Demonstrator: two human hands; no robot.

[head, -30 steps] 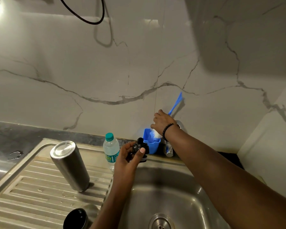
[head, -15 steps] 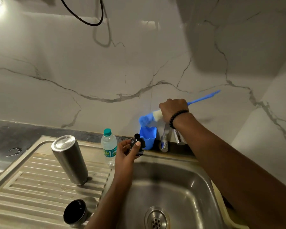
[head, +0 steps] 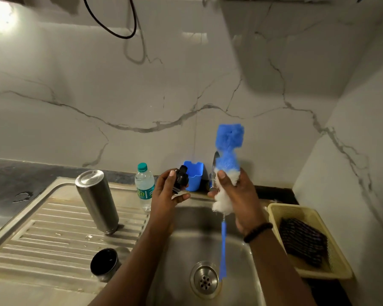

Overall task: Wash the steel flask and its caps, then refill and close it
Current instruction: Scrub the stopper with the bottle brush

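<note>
1. The left hand [head: 168, 193], its grip closed round a small black plastic flask cap [head: 181, 178], holds it above the steel sink [head: 186, 239].
2. The right hand [head: 237, 195] grips a blue-and-white bristled bottle brush [head: 228, 151], bristles up.
3. The cylindrical steel flask [head: 96, 200] stands inverted on the drainboard at nine o'clock from the hands.

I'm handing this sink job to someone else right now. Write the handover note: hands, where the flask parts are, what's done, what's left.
Left hand grips the black inner cap above the sink.
Right hand grips the bottle brush by its white bristles, blue head up, handle hanging over the drain.
Steel flask stands upside down on the drainboard; the black outer cap sits in front of it.
Done: brush is out of the blue holder. Whether anything is washed cannot be told.
Left: scrub cap, wash the rest, refill, close.
</note>
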